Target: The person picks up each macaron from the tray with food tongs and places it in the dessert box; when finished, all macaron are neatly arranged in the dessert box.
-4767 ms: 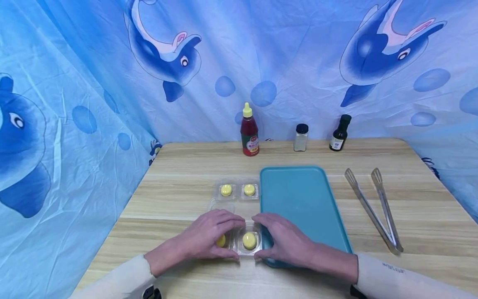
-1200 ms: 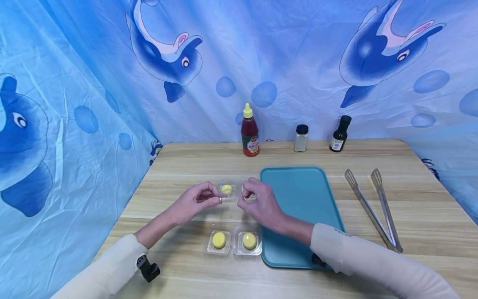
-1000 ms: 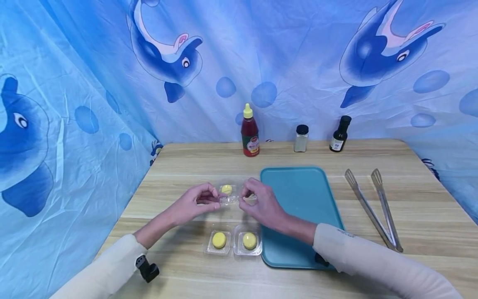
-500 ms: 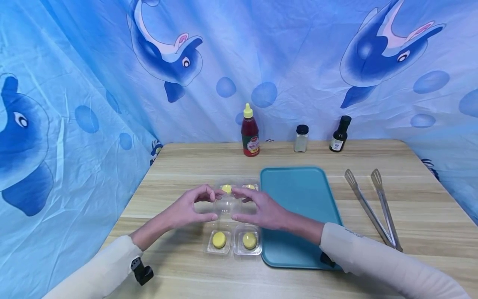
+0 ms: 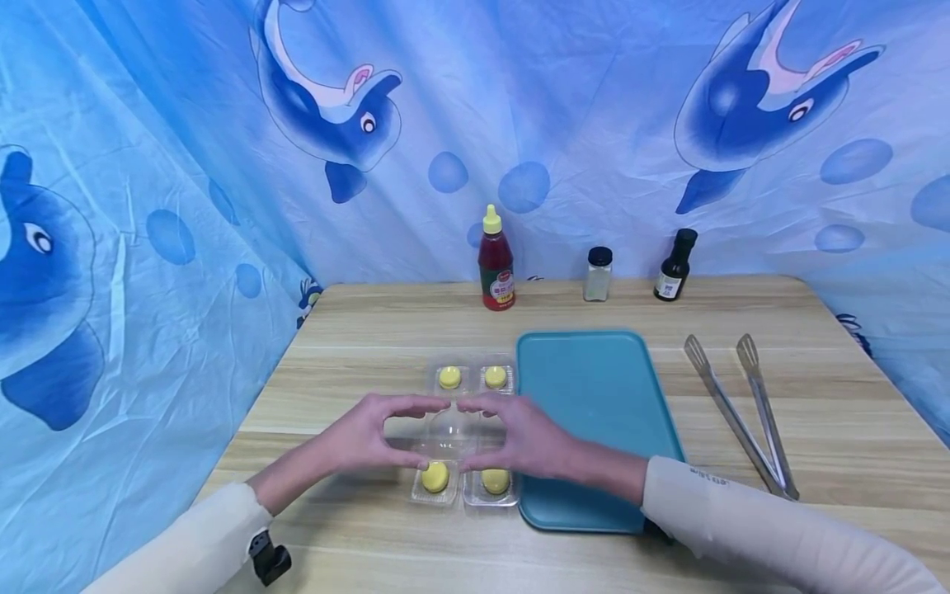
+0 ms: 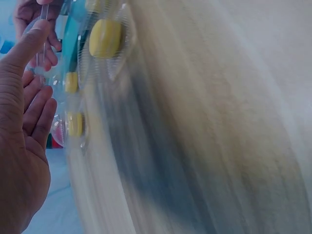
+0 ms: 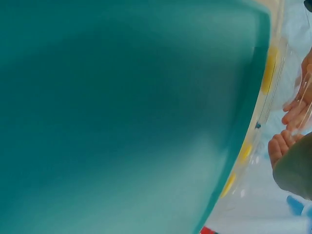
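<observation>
Both hands hold a clear domed plastic lid (image 5: 451, 427) between them, thumbs on the near side and fingers on the far side. My left hand (image 5: 364, 431) grips its left edge; in the left wrist view the thumb (image 6: 31, 41) lies against the clear plastic. My right hand (image 5: 530, 436) has the right edge. Under and around the lid sit clear square trays, each with a round yellow piece: front left (image 5: 435, 477), front right (image 5: 495, 481), back left (image 5: 449, 378) and back right (image 5: 496, 377). The thumbs overlap the tops of the front pieces in the head view.
A teal tray (image 5: 594, 396) lies right of the containers, under the right forearm. Metal tongs (image 5: 742, 421) lie farther right. Along the back stand a red sauce bottle (image 5: 497, 268), a black-capped shaker (image 5: 598, 275) and a small dark bottle (image 5: 674, 268).
After turning a clear lid by the back containers, both hands have spread round it and come nearer, over the front pair. The back yellow pieces are uncovered to view again.
</observation>
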Demonstrator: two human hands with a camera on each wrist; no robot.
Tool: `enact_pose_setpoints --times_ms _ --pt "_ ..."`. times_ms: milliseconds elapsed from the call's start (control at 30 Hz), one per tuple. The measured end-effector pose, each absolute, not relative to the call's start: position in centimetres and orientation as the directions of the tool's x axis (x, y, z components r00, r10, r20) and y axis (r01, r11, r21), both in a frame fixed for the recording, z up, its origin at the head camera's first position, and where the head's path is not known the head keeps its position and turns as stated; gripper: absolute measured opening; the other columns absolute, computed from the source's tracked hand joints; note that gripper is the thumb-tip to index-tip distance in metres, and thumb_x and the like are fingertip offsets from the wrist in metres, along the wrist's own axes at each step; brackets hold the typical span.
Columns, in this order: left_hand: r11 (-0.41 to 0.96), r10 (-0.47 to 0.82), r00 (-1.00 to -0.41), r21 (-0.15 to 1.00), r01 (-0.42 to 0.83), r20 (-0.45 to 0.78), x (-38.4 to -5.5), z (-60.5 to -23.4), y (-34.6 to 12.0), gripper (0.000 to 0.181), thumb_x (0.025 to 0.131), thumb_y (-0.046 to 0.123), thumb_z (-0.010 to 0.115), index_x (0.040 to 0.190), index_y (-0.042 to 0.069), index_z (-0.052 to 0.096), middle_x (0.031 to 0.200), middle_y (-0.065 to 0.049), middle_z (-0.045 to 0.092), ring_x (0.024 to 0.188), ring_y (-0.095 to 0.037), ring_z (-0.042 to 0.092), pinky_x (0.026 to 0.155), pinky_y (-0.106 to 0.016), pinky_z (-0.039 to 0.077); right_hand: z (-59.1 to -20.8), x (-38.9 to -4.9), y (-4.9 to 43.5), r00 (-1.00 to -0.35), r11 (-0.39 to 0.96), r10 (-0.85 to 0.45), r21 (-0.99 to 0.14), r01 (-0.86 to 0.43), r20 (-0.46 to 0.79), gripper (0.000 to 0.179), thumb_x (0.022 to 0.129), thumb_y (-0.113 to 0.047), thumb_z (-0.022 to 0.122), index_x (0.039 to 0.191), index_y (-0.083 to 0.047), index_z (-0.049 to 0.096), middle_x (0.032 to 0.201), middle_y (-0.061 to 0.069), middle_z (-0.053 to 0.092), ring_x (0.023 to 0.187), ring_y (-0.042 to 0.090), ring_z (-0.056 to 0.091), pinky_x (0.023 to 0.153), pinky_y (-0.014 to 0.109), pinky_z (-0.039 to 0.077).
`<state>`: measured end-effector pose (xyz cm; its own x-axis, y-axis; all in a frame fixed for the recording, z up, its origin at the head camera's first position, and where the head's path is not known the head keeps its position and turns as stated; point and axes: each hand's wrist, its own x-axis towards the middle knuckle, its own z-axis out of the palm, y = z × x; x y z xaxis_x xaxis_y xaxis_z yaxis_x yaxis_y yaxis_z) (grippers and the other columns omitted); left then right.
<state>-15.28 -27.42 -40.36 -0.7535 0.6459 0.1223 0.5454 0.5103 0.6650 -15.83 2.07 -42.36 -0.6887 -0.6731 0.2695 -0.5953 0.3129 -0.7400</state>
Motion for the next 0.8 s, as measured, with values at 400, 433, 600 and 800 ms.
enact_pose_setpoints --times_ms 400,433,600,800 --pt "0.546 0.688 -0.715 0.561 0.623 0.124 -13.7 -40.8 -28.6 0.077 0.077 0.036 0.098 0.145 0.021 0.066 0.143 0.01 0.066 0.127 -0.019 0.066 0.107 -0.044 0.056 -42.8 -13.9 0.6 -0.666 0.414 -0.725 -0.663 -0.624 0.174 0.078 0.084 -0.034 0.094 0.148 -0.004 0.06 0.146 0.007 0.064 0.135 0.02 0.059 0.115 0.036 0.049" --pt "0.552 0.686 -0.717 0.557 0.62 0.119 -13.6 -40.8 -28.7 0.077 0.076 0.036 0.098 0.145 0.022 0.066 0.143 0.01 0.066 0.128 -0.019 0.066 0.107 -0.044 0.056 -42.8 -13.8 0.4 -0.666 0.424 -0.727 -0.655 -0.626 0.167 0.078 0.084 -0.034 0.094 0.148 -0.005 0.06 0.146 0.006 0.064 0.135 0.019 0.059 0.114 0.035 0.049" --pt "0.561 0.699 -0.706 0.52 0.644 0.119 -13.1 -41.2 -29.2 0.078 0.075 0.035 0.099 0.144 0.022 0.065 0.142 0.01 0.067 0.127 -0.018 0.066 0.107 -0.043 0.056 -43.0 -13.3 -0.3 -0.676 0.454 -0.721 -0.634 -0.626 0.151 0.078 0.081 -0.034 0.096 0.146 -0.007 0.062 0.142 0.005 0.067 0.131 0.016 0.061 0.112 0.032 0.05" --pt "0.559 0.72 -0.683 0.48 0.676 0.124 -12.9 -41.6 -29.6 0.075 0.077 0.039 0.097 0.143 0.021 0.065 0.141 0.009 0.068 0.126 -0.016 0.066 0.107 -0.042 0.056 -43.3 -12.8 -0.9 -0.675 0.471 -0.718 -0.592 -0.654 0.174 0.077 0.078 -0.036 0.098 0.141 -0.006 0.065 0.136 0.004 0.07 0.125 0.015 0.065 0.108 0.031 0.053"
